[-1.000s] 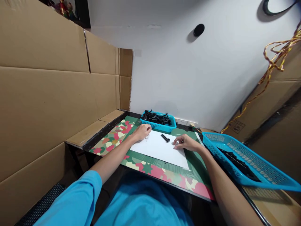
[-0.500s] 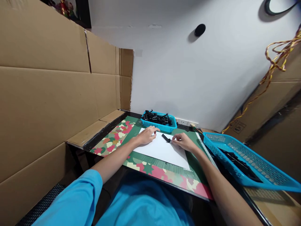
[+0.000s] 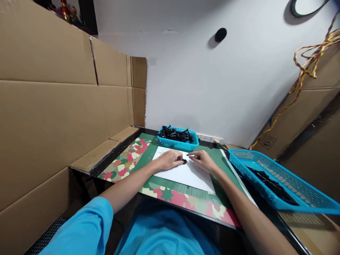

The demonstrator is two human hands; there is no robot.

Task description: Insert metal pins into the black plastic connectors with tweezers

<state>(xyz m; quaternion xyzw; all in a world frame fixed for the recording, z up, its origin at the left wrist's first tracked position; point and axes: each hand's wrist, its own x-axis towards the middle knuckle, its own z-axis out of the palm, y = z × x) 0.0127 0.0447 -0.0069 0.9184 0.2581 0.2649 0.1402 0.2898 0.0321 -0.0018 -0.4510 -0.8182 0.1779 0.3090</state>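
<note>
My left hand (image 3: 169, 159) is closed over a small black plastic part (image 3: 184, 161), low above or on a white sheet of paper (image 3: 186, 174). Only the part's rounded end shows past the fingertips; the rest is hidden by the hand. Close by on the right, my right hand (image 3: 203, 160) has its index finger and thumb stretched toward the part, a little apart from it, with nothing seen between them.
A blue basket (image 3: 176, 144) heaped with black plastic parts stands behind the paper. To the right, a larger blue basket (image 3: 281, 170) holds several long black pieces (image 3: 272, 184). A cardboard wall (image 3: 66, 113) bounds the left side; twisted yellow wires (image 3: 297, 88) hang at right.
My left hand has moved right and closed on the black part, which lay on the paper between the hands. My right hand has come off the part's end, fingers now stretched out.
</note>
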